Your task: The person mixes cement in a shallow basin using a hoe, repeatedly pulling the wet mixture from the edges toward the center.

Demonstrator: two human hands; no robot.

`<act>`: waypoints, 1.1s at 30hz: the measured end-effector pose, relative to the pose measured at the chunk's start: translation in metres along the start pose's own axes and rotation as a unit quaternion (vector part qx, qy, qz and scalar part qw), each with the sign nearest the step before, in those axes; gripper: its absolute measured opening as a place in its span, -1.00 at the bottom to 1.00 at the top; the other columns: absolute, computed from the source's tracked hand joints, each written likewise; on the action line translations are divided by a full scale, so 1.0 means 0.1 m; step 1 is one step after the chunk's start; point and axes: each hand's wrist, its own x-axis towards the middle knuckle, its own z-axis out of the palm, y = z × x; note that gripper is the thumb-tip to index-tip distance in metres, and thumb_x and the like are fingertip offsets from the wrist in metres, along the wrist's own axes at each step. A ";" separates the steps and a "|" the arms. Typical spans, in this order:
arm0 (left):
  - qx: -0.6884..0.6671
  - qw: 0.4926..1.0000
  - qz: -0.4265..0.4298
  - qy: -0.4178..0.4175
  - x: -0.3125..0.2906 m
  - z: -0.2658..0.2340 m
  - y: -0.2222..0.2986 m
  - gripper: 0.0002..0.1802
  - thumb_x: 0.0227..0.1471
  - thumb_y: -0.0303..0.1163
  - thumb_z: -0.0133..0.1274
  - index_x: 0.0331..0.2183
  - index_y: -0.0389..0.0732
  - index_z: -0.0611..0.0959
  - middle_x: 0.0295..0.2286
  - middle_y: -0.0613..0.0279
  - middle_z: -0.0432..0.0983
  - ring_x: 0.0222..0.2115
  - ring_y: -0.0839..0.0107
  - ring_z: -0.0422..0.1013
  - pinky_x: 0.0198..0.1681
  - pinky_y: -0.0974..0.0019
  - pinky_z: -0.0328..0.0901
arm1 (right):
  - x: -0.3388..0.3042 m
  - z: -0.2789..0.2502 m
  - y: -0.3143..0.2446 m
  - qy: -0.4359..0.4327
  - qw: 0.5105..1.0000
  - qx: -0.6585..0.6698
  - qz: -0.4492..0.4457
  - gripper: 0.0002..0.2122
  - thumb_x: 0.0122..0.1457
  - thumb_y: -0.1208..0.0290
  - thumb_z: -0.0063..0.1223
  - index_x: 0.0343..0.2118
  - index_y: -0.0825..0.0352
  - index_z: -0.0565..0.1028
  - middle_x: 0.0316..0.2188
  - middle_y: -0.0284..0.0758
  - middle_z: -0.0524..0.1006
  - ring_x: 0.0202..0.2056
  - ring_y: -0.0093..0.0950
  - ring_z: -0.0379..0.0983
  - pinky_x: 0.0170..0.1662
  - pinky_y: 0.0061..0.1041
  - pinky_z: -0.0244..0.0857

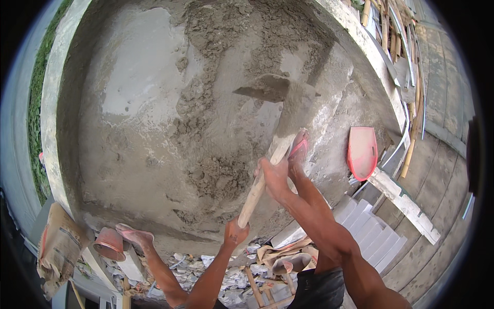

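Observation:
Both of my hands grip the pale wooden handle (253, 202) of a hoe. My left hand (236, 233) is closed round its lower end, near the trough's front edge. Farther up the handle, my right hand (276, 177) is wrapped round it. Wet grey mortar coats the upper part of the handle. The hoe's mud-covered blade (267, 87) points left, over the mix, and its far edge blends into the grey. Lumpy grey mortar (213, 170) runs down the middle of the trough. Smoother, wetter mix (139, 67) lies at the far left.
Concrete walls (54, 103) border the trough. My sandalled feet stand at its front left (135, 235) and inside at right (298, 147). A red scoop (363, 154) lies at right, a bucket (109, 243) and paper sack (59, 244) at left. Rubble (200, 270) lies below.

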 end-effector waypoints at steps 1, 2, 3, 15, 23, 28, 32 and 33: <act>-0.023 0.998 0.034 0.045 0.40 -0.07 0.28 -0.68 -0.09 -0.38 0.13 -0.23 -0.29 0.63 -0.42 -0.25 0.57 -0.28 -0.14 0.53 -0.26 0.02 0.43 | 0.41 0.14 -0.24 0.003 0.999 0.015 -0.040 -0.90 0.04 0.55 0.05 -0.39 0.42 0.39 -0.63 -0.35 0.43 -0.65 -0.53 0.40 -0.59 -0.48 0.30; 0.019 0.993 0.090 0.078 0.85 -0.03 0.66 -0.70 -0.09 -0.40 0.12 -0.25 -0.31 0.62 -0.41 -0.28 0.56 -0.27 -0.18 0.51 -0.27 -0.02 0.43 | 0.92 0.10 -0.50 0.003 0.996 0.016 -0.085 -0.88 0.05 0.54 0.05 -0.37 0.44 0.39 -0.61 -0.34 0.43 -0.65 -0.52 0.40 -0.59 -0.49 0.30; 0.007 0.989 0.118 0.084 1.33 0.09 0.99 -0.71 -0.09 -0.40 0.13 -0.27 -0.33 0.62 -0.40 -0.28 0.56 -0.27 -0.20 0.50 -0.26 -0.04 0.42 | 1.39 0.04 -0.90 0.018 0.990 0.022 -0.137 -0.83 0.05 0.53 0.06 -0.31 0.46 0.38 -0.61 -0.32 0.42 -0.65 -0.50 0.41 -0.60 -0.47 0.30; 0.136 0.955 0.216 0.154 4.22 -0.73 2.33 -0.67 -0.10 -0.37 0.12 -0.25 -0.34 0.66 -0.33 -0.24 0.60 -0.25 -0.14 0.55 -0.22 0.01 0.42 | 3.87 0.97 -1.99 0.097 0.933 -0.016 -0.345 -0.67 0.09 0.52 0.04 -0.14 0.61 0.28 -0.53 -0.12 0.45 -0.62 -0.31 0.50 -0.57 -0.27 0.46; -0.010 0.994 0.099 0.044 3.39 -0.07 2.39 -0.63 -0.15 -0.42 0.11 -0.24 -0.41 0.64 -0.35 -0.32 0.59 -0.21 -0.15 0.55 -0.19 0.03 0.42 | 3.83 0.43 -1.81 -0.004 0.969 -0.066 -0.238 -0.72 0.12 0.51 0.08 -0.20 0.54 0.28 -0.51 -0.16 0.44 -0.64 -0.40 0.44 -0.59 -0.37 0.46; -0.017 0.999 0.046 0.008 2.49 0.06 2.08 -0.62 -0.18 -0.41 0.10 -0.25 -0.41 0.63 -0.34 -0.35 0.57 -0.21 -0.18 0.53 -0.17 0.01 0.42 | 3.14 0.17 -1.47 -0.020 0.984 -0.058 -0.168 -0.61 0.11 0.52 0.06 -0.12 0.50 0.12 -0.51 -0.17 0.40 -0.64 -0.43 0.41 -0.64 -0.36 0.41; 0.001 0.999 0.030 0.010 1.77 -0.16 1.64 -0.62 -0.19 -0.40 0.11 -0.26 -0.40 0.63 -0.35 -0.34 0.57 -0.22 -0.18 0.53 -0.18 -0.01 0.41 | 2.51 0.06 -0.92 0.002 0.993 -0.038 -0.109 -0.64 0.12 0.54 0.04 -0.13 0.48 0.13 -0.56 -0.20 0.39 -0.65 -0.43 0.41 -0.66 -0.38 0.39; 0.037 0.999 0.014 0.000 1.62 -0.22 1.46 -0.63 -0.19 -0.40 0.11 -0.27 -0.39 0.64 -0.36 -0.33 0.57 -0.23 -0.18 0.53 -0.19 -0.01 0.41 | 2.35 0.06 -0.75 0.007 0.995 -0.032 -0.096 -0.64 0.12 0.55 0.04 -0.12 0.48 0.13 -0.58 -0.20 0.38 -0.66 -0.43 0.41 -0.66 -0.38 0.38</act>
